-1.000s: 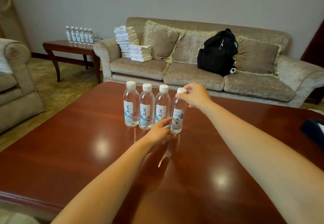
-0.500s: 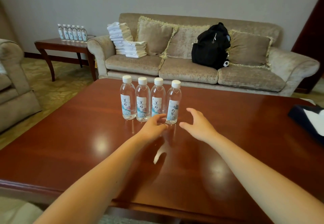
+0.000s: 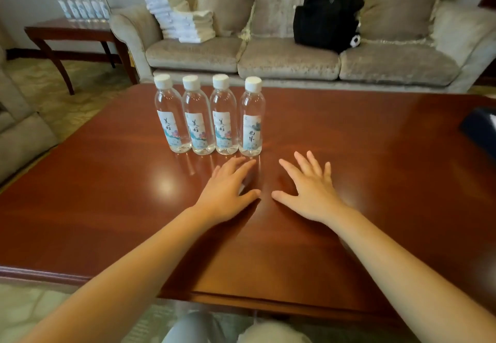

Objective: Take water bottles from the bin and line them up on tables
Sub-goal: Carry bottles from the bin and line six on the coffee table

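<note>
Several clear water bottles with white caps stand upright in a tight row (image 3: 209,117) on the glossy red-brown coffee table (image 3: 362,154); the rightmost bottle (image 3: 251,117) carries a different label. My left hand (image 3: 228,192) hovers flat over the table just in front of the row, fingers straight, holding nothing. Beside it my right hand (image 3: 308,189) is spread open, also empty, a little to the right of the row. Neither hand touches a bottle. No bin is in view.
Another row of bottles (image 3: 83,4) stands on a dark side table (image 3: 67,31) at the back left. Behind the coffee table is a beige sofa (image 3: 290,61) with stacked white towels (image 3: 182,15) and a black backpack (image 3: 327,12). An armchair (image 3: 18,133) sits left; a dark object (image 3: 480,130) lies at the table's right edge.
My right hand let go of the rightmost bottle's cap and drew back toward me. Both hands now lie flat and open in front of the row. The camera tilted down.
</note>
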Motion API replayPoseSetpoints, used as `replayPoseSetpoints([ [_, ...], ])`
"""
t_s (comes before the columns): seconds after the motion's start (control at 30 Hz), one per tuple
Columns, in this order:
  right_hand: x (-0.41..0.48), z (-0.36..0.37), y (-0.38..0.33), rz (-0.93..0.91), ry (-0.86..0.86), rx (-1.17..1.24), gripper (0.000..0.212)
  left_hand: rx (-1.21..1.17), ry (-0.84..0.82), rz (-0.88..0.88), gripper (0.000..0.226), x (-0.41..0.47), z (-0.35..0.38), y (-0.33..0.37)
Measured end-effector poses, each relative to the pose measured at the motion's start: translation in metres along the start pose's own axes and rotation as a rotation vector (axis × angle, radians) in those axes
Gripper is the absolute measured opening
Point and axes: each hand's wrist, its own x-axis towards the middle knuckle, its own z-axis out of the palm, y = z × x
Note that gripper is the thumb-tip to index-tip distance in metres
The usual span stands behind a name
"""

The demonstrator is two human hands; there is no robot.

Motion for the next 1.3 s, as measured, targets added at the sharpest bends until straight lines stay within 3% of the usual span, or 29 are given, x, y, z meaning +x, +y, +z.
replayPoseSetpoints([
  [0.33,-0.020,-0.062,-0.013,0.108,-0.256,0.011,0.079,0.150,-0.251,-0.172,0.073,-0.006,-0.039,0.034],
  [0.63,-0.104,-0.226,-0.070,0.185,-0.280,0.039,0.080,0.228,-0.436,-0.189,0.076,-0.040,-0.199,0.112],
  [0.97,-0.254,-0.413,-0.125,0.377,-0.131,0.081,0.079,0.183,-0.431,-0.019,0.079,-0.102,-0.365,0.253],
  [1.3,-0.416,-0.467,-0.106,0.703,-0.003,0.109,0.083,0.190,-0.481,0.366,0.079,-0.149,-0.373,0.388],
])
